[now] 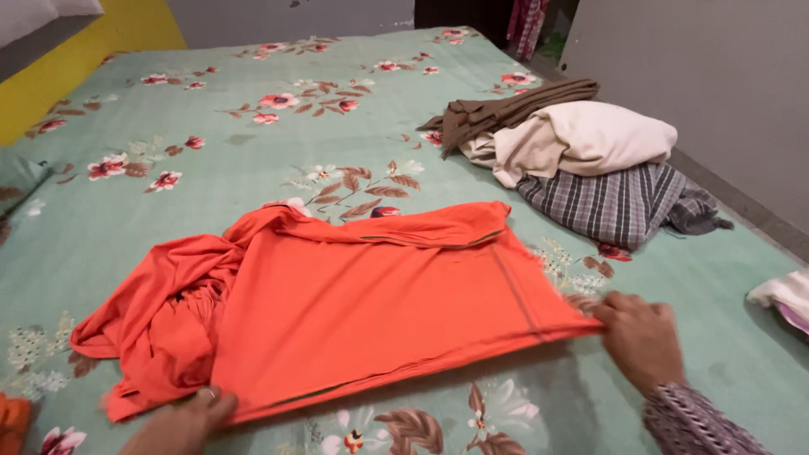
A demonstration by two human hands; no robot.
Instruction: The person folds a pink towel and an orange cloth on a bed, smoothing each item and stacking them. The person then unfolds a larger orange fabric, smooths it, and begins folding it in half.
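An orange shirt lies spread on a green floral bedsheet, its body flat and its left part bunched in folds. My left hand rests on the shirt's near left edge, fingers pressed down on the cloth. My right hand pinches the shirt's near right corner at the hem. A patterned sleeve covers my right wrist.
A pile of clothes sits at the far right: a brown garment, a cream one and a grey checked one. A white cloth lies at the right edge. An orange scrap shows bottom left. Grey wall runs along the right.
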